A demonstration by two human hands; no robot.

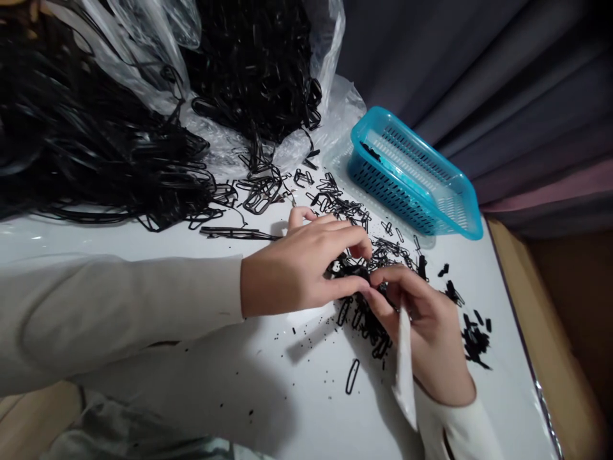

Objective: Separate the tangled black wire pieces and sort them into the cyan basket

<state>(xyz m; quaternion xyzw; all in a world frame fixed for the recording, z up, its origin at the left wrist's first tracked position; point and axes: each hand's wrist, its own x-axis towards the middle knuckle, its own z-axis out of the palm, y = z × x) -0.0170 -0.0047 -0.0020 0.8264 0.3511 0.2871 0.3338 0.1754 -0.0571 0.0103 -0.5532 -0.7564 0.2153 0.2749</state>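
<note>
My left hand reaches in from the left over a pile of small black plastic loops. Its thumb and index finger curl around a small black plastic piece. My right hand comes from the lower right, its thumb and index fingertips meeting my left thumb at that piece. Inside the curled fingers of my right hand is a slim white tool, pointing down toward the table; its other end is hidden. One loose black loop lies nearer to me.
A blue perforated basket stands behind on a clear tray, some black bits in it. Big heaps of black plastic strips and a clear plastic bag fill the back left. Short black pieces lie near the right table edge. Dark curtain hangs behind.
</note>
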